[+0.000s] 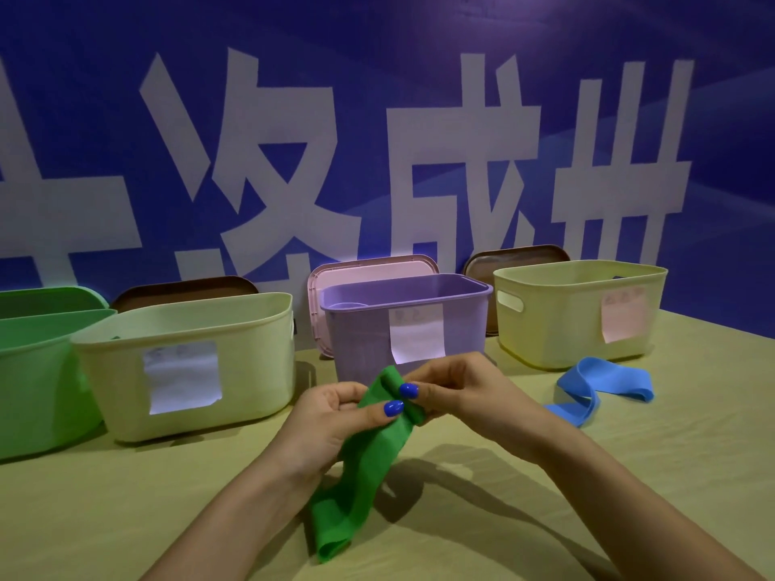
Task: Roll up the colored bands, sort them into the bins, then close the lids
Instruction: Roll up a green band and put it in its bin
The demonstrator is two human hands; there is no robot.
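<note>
A green band (364, 467) hangs in front of me, its lower loop resting on the table. My left hand (335, 417) and my right hand (457, 392) both pinch its top end, which is curled over a little. A blue band (595, 383) lies loose on the table to the right. Several open bins stand in a row behind: a green bin (29, 371), a pale cream bin (251, 358), a purple bin (356, 341) and a yellow bin (557, 325), the last three with paper labels.
Lids lean against the blue wall behind the bins: a green lid (46, 299), a brown lid (184, 289), a pink lid (369, 264) and another brown lid (516, 260). The tan table (629, 475) stretches out in front of the bins.
</note>
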